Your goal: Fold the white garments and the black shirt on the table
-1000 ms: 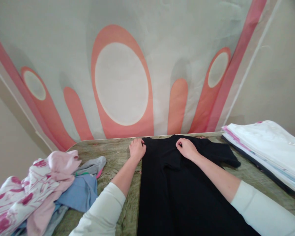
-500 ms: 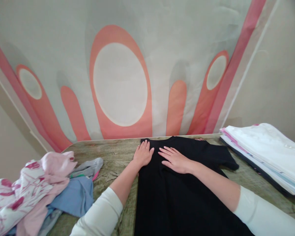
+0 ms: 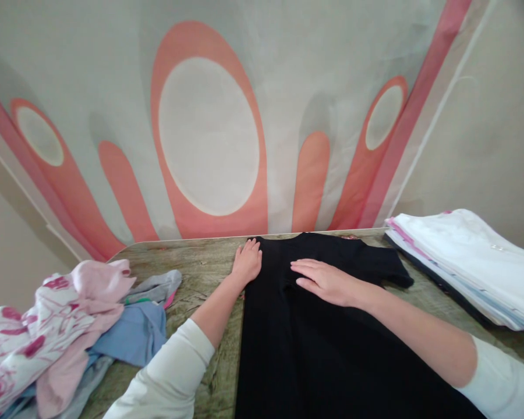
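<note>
A black short-sleeved T-shirt (image 3: pixel 332 355) lies spread on the wood-patterned table (image 3: pixel 201 262), its neck end toward the wall and one sleeve pointing right. On its upper left edge my left hand (image 3: pixel 247 261) rests flat, fingers stretched forward. My right hand (image 3: pixel 325 281) is over the upper middle of the shirt, palm down with straight fingers pointing left; whether the whole palm touches the cloth I cannot tell. A fold in the cloth runs down from near my right fingertips. Neither hand grips anything.
Rumpled clothes (image 3: pixel 70 337) in pink, blue, grey and floral white lie in a heap at the left. A stack of folded clothes (image 3: pixel 471 256), white on top, stands at the right. Behind the table's far edge rises a wall with a coral pattern (image 3: pixel 227 227).
My left hand has shifted slightly left to the shirt's edge. My right hand has moved a little right, its fingers now closer together. The camera view has tilted slightly.
</note>
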Demonstrator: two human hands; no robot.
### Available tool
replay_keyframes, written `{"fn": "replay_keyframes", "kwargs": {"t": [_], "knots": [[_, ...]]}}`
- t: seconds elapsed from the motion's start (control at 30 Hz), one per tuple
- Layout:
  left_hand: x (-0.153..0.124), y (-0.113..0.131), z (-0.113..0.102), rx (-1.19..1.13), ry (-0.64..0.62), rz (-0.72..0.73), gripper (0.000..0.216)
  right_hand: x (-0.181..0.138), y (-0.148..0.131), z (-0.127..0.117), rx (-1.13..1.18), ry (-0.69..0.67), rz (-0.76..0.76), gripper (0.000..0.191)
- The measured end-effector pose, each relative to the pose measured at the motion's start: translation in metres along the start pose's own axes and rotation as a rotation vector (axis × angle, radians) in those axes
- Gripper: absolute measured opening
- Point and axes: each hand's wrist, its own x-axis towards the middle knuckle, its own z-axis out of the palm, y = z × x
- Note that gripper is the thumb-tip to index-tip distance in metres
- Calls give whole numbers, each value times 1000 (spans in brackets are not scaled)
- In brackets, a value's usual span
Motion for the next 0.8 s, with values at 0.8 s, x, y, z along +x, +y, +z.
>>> {"fn": "replay_keyframes", "kwargs": {"t": [0.8], "knots": [[-22, 38, -11, 18, -116, 151, 45, -6, 57, 10, -113, -17, 197, 64]]}}
